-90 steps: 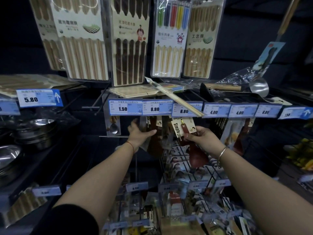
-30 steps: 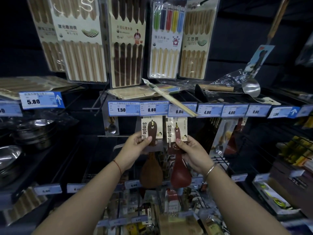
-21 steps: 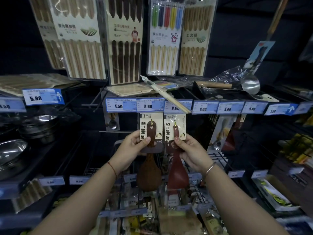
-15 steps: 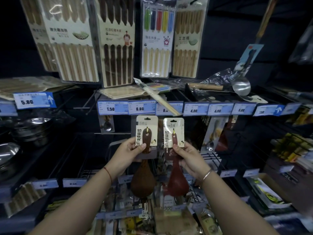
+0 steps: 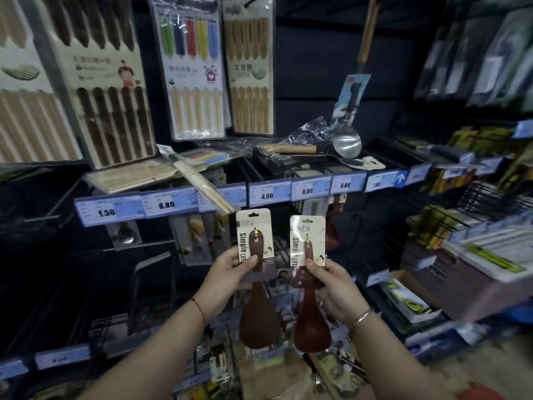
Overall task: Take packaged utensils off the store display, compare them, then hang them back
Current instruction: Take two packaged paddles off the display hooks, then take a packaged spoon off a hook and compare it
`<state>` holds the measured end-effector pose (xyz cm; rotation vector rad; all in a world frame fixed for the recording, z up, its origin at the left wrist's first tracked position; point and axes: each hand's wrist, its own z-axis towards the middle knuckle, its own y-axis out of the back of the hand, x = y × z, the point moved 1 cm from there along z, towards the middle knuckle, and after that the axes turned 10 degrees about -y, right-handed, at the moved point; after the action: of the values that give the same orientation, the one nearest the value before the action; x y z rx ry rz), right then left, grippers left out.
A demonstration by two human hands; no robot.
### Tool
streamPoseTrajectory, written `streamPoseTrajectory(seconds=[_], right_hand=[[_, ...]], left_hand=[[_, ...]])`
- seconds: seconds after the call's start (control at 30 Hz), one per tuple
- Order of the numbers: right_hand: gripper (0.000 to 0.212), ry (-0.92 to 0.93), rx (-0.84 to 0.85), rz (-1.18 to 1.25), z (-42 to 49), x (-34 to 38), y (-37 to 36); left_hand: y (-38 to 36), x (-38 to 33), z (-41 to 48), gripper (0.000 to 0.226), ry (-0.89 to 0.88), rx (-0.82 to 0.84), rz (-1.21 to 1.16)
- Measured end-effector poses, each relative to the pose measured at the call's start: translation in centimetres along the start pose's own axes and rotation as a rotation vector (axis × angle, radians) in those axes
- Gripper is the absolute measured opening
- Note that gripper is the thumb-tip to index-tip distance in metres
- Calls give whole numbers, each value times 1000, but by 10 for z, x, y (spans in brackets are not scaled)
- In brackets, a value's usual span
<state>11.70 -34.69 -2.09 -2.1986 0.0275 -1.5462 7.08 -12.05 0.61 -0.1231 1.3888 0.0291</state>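
Observation:
My left hand [image 5: 227, 280] grips a brown wooden rice paddle [image 5: 259, 324] by its cream "Simple LIFE" card. My right hand [image 5: 331, 287] grips a reddish-brown rice paddle [image 5: 311, 327] on a similar card. Both packs hang upright side by side, a small gap between them, in front of the display and just below the price rail [image 5: 268, 194]. Each thumb presses on the lower edge of its card.
Chopstick packs [image 5: 196, 67] hang above the rail. A loose chopstick pack [image 5: 202, 181] juts out over the price tags. A steel ladle [image 5: 346, 142] lies on the upper shelf. More carded utensils [image 5: 196, 238] hang behind the paddles. Shelves of goods stand at right.
Both hands took the paddles off the hooks and drew them away from the display. The two packs now sit lower and a little further apart. The view has shifted left.

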Motion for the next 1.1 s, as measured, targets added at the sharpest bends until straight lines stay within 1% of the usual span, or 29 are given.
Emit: streamPoseTrajectory(seconds=[0.1, 0.23, 0.33, 0.4, 0.53, 0.67, 0.73, 0.8, 0.9, 0.97, 1.03, 1.1], right_hand=[[44, 10, -11, 46, 3, 4, 8], [42, -42, 71, 186, 6, 8, 21], [37, -57, 78, 222, 9, 12, 36], [34, -43, 47, 213, 11, 16, 46], [43, -24, -25, 200, 13, 21, 68], [40, -11, -55, 227, 16, 23, 91], [39, 0, -79, 216, 17, 24, 101], [34, 6, -114, 200, 17, 25, 110], [28, 29, -180, 217, 20, 28, 123], [23, 57, -228, 257, 21, 31, 133], [17, 81, -269, 290, 24, 35, 144], [12, 101, -297, 290, 28, 40, 153]], left_hand=[[-25, 8, 6, 19, 42, -10, -59], [-56, 22, 14, 23, 79, -42, -126], [-82, 31, 20, 24, 111, -61, -178], [-101, 37, 23, 25, 135, -48, -207], [-136, 47, 30, 25, 182, -48, -235], [-162, 55, 37, 23, 220, -57, -250], [-173, 58, 40, 20, 228, -29, -260], [-183, 60, 42, 23, 230, 20, -264], [-192, 64, 49, 27, 203, 86, -223], [-191, 66, 54, 30, 171, 81, -141], [-183, 72, 64, 35, 119, -10, 7], [-170, 80, 79, 33, 49, -195, 149]])
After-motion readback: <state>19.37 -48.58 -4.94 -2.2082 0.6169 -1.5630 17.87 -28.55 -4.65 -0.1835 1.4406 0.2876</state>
